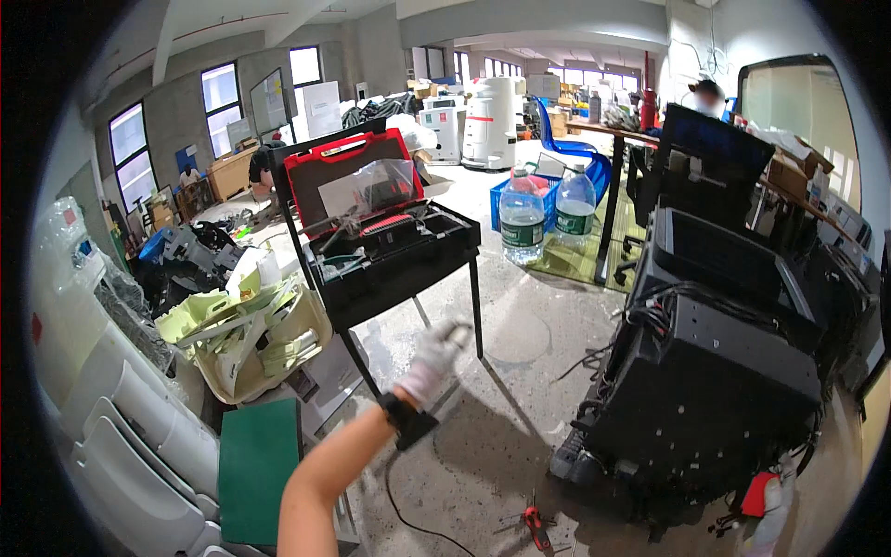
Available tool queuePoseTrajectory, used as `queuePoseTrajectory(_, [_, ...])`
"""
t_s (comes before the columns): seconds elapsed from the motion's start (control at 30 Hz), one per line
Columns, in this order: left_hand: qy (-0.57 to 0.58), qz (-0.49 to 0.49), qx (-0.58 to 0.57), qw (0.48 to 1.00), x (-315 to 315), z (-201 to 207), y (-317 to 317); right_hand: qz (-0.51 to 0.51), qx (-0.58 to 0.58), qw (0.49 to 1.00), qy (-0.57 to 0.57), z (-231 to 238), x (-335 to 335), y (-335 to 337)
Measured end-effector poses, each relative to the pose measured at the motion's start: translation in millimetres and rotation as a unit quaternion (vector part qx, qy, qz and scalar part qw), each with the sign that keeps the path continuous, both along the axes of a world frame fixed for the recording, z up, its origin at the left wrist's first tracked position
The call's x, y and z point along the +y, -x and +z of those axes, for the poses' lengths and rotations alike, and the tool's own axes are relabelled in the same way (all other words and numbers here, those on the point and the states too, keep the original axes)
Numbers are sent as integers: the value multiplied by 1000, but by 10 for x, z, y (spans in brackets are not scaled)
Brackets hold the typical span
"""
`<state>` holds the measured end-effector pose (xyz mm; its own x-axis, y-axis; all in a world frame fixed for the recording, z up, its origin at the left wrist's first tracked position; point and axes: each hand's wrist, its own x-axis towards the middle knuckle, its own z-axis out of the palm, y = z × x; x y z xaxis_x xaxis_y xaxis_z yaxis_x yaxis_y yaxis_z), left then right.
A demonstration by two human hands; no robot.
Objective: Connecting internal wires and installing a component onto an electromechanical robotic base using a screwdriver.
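The left hand, white-gloved, is the nearer one to the open black toolbox, which stands on legs at its 11 o'clock, long axis running 8 to 2. Blur hides whether its fingers are apart or together. A red-handled folding tool lies on the floor at 5 o'clock. The apparent right hand is at 4; its grip is unclear.
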<state>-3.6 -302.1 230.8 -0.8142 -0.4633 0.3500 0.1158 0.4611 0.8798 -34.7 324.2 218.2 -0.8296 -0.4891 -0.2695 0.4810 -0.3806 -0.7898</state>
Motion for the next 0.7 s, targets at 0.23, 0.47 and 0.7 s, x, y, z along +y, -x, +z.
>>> queuePoseTrajectory(0.23, [171,201,58,963,-1238,986,697,-316,318,796,-406,1170,-1124,-343])
queuePoseTrajectory(0.47, [337,236,-87,907,-1523,1324,1667,-193,290,807,-477,1812,-1336,-143])
queuePoseTrajectory(0.7, [381,297,-270,833,-1767,915,2668,-44,199,771,-603,2057,-1624,-166])
